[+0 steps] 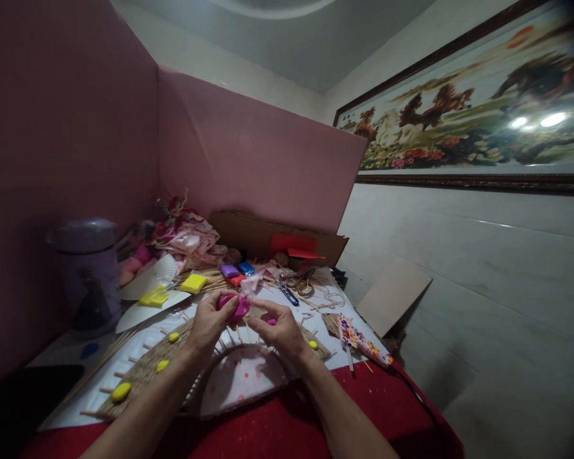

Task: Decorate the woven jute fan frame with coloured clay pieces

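Observation:
My left hand [209, 322] is closed around a lump of magenta modelling clay [240, 307], with clear wrapping film [251, 285] sticking up behind it. Close by on the right, the curled fingers of my right hand [282, 328] hold a small magenta piece [272, 322] of what looks like the same clay. Under both hands lies a fan-shaped piece woven from twine [143, 363] over thin wooden sticks. Yellow clay blobs [121, 391] are set along its band. Its inner half-round panel [243, 376] is pale with red dots. My forearms hide part of the weaving.
Yellow clay blocks [194, 283], a purple packet [229, 271] and blue-handled scissors [289, 294] lie beyond my hands. A flowered glue gun [363, 341] with a cord rests at right. A lidded lilac container [87, 274] stands left, near heaped pink fabric [189, 239].

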`<action>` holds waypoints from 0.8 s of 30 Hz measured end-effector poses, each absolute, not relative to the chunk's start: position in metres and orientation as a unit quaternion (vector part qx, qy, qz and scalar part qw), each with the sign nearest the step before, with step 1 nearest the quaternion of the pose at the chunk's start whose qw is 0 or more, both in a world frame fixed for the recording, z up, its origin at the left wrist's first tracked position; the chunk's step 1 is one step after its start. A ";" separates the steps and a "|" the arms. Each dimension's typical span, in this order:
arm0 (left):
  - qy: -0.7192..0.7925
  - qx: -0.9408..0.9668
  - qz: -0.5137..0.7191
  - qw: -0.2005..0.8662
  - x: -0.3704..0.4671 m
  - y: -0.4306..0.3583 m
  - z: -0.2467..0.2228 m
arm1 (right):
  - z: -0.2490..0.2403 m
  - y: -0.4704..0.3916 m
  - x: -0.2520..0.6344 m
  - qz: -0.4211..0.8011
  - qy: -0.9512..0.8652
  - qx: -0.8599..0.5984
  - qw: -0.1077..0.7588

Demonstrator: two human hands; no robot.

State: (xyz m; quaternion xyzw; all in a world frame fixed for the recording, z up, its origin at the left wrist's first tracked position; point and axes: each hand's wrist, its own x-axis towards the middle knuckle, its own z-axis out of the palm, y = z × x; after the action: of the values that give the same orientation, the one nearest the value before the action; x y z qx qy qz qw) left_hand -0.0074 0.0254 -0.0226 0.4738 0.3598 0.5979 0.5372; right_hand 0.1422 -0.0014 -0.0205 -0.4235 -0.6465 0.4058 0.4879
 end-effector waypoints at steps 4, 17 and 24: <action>0.352 0.485 0.589 0.542 -0.007 0.026 -0.024 | -0.022 0.000 0.145 0.450 -0.650 -0.403 0.462; 0.364 0.415 0.605 0.574 -0.008 0.028 -0.026 | -0.021 0.003 0.148 0.478 -0.579 -0.368 0.549; 0.348 0.433 0.597 0.580 -0.007 0.030 -0.028 | -0.021 0.003 0.147 0.464 -0.587 -0.362 0.556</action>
State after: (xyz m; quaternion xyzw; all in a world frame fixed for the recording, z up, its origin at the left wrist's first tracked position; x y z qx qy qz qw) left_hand -0.0074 0.0297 -0.0279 0.4328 0.3476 0.5966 0.5796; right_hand 0.1470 0.0030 -0.0213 -0.3623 -0.5867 0.4641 0.5560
